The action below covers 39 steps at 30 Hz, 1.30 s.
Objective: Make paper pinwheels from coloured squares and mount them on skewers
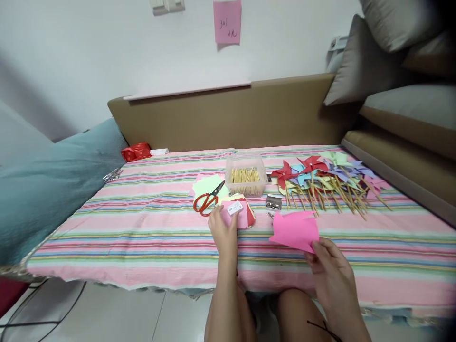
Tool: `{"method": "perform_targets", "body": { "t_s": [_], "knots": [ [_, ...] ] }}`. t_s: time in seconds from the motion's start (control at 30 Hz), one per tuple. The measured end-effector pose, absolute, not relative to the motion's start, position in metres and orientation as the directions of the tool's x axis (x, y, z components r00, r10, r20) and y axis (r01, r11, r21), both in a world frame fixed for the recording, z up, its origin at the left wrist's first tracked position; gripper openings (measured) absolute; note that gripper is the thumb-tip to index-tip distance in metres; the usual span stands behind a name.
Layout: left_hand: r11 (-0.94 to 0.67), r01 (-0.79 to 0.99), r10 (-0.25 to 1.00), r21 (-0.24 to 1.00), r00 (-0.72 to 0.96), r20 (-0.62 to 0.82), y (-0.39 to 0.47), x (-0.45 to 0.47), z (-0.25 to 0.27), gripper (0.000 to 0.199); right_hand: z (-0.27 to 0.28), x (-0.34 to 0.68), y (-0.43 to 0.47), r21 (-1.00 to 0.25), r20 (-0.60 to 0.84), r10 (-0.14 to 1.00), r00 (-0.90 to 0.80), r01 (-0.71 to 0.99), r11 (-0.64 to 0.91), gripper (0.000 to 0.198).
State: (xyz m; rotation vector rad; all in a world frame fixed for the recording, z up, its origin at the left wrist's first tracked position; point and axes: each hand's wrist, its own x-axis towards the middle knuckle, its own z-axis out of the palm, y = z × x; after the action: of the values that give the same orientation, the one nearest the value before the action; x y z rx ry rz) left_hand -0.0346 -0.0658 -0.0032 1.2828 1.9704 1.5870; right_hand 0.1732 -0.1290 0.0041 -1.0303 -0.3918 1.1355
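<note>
My right hand (331, 266) pinches a bright pink paper square (296, 231) by its lower right corner, holding it above the striped cloth. Slits show at the square's edges. At the front of a small stack of coloured paper squares (251, 216), my left hand (223, 235) rests with thumb and fingers apart. Its thumb touches or nearly touches a small white box with print (235, 208) lying on top. Beside those fingers, red-handled scissors (206, 202) lie partly over pale green paper (206, 184). A small open box of metal pins (273, 203) is between the stack and the pink square.
A clear plastic tub (245, 175) of thin wooden sticks stands behind the stack. Finished paper pinwheels (313, 166) on sticks lie heaped at the right. A red plastic bag (136, 152) is at the back left. Grey cushions (409, 109) are piled at the right.
</note>
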Motion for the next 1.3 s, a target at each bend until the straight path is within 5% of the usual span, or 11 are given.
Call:
{"method": "perform_targets", "body": {
  "t_s": [0.1, 0.17, 0.33, 0.47, 0.57, 0.7, 0.83, 0.97, 1.07, 1.3],
  "knots": [
    [-0.035, 0.233, 0.858, 0.972, -0.492, 0.149, -0.106, -0.015, 0.016, 0.035, 0.011, 0.175, -0.155, -0.921, -0.103, 0.910, 0.401, -0.383, 0.065, 0.026],
    [0.007, -0.065, 0.942, 0.998, -0.334, -0.028, -0.136, 0.000, 0.029, 0.043, 0.020, 0.177, -0.173, -0.960, -0.020, 0.921, 0.389, -0.264, 0.091, 0.022],
    [0.221, -0.562, 0.960, 0.797, -0.018, -0.278, -0.203, 0.023, 0.069, 0.065, 0.048, 0.184, -0.215, -0.951, 0.300, 0.902, 0.310, 0.021, 0.309, 0.004],
    [0.191, -0.620, 0.978, 0.761, 0.059, -0.198, -0.235, 0.022, 0.094, 0.054, 0.067, 0.195, -0.238, -0.805, 0.591, 0.799, 0.109, 0.146, 0.576, 0.018],
    [0.197, -0.504, 0.979, 0.841, 0.049, -0.200, -0.249, 0.021, 0.103, 0.029, 0.076, 0.202, -0.249, -0.734, 0.676, 0.735, 0.042, 0.130, 0.667, 0.025],
    [0.185, -0.385, 0.982, 0.904, 0.029, -0.188, -0.258, 0.026, 0.107, 0.026, 0.079, 0.206, -0.259, -0.791, 0.612, 0.780, 0.133, 0.080, 0.607, 0.020],
    [0.106, -0.372, 0.986, 0.922, -0.084, -0.147, -0.261, 0.035, 0.109, 0.031, 0.080, 0.210, -0.262, -0.934, 0.274, 0.893, 0.356, -0.122, 0.335, 0.005],
    [0.064, -0.377, 0.971, 0.924, -0.189, -0.144, -0.259, 0.039, 0.104, 0.034, 0.086, 0.210, -0.261, -0.943, -0.021, 0.996, 0.090, -0.334, 0.010, 0.034],
    [0.077, -0.371, 0.969, 0.926, -0.191, -0.157, -0.258, 0.041, 0.099, 0.035, 0.087, 0.203, -0.260, -0.937, -0.080, 0.997, -0.009, -0.340, -0.078, 0.034],
    [0.125, -0.338, 0.974, 0.933, -0.136, -0.179, -0.259, 0.033, 0.101, 0.027, 0.079, 0.195, -0.257, -0.961, -0.109, 0.971, 0.213, -0.273, -0.048, 0.023]
  ]
}}
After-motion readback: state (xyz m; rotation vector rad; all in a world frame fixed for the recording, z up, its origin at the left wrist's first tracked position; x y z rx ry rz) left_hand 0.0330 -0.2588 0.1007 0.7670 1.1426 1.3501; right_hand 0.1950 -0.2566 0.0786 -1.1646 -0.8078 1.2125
